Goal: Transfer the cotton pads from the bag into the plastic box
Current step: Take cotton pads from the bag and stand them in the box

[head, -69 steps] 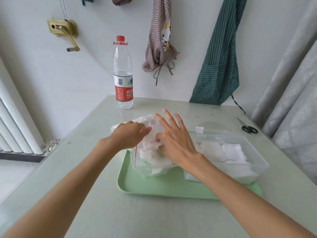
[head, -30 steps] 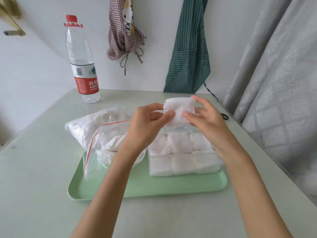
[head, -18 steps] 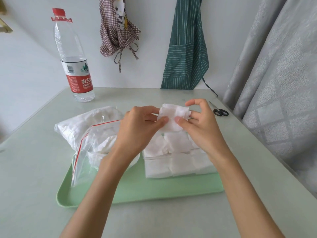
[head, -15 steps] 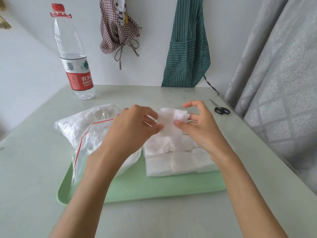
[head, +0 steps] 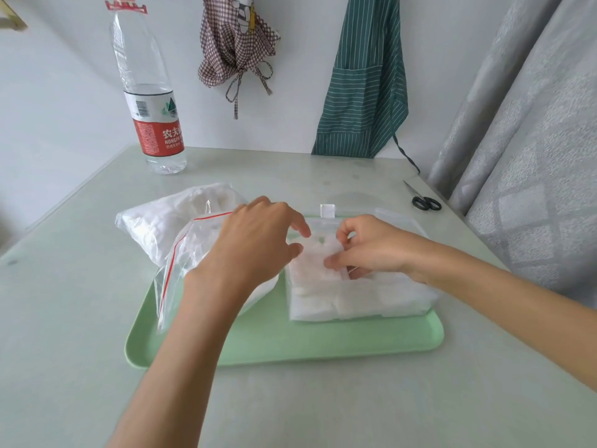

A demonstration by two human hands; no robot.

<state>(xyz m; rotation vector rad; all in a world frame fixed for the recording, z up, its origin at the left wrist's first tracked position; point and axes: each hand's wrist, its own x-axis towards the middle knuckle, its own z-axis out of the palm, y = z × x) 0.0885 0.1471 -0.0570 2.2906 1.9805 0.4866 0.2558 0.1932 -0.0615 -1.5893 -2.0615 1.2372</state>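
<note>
Pad (head: 318,257) lowered flat into plastic box (head: 416,223), right hand (head: 371,248) fingers pinching it; left hand (head: 258,240) loose.

The water bottle (head: 147,88) label reads "农夫" and "NONGFU".

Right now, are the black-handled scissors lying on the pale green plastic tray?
No, the black-handled scissors lie on the table beside the grey curtain, apart from the pale green plastic tray.

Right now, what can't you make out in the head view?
- How many cotton pads the plastic box holds: both hands cover its top.
- Left hand fingertips: behind its own back; contact unclear.
- What remains in the bag: crumpled film and the left arm hide it.
- Bottle cap: cut by the top edge.
</note>
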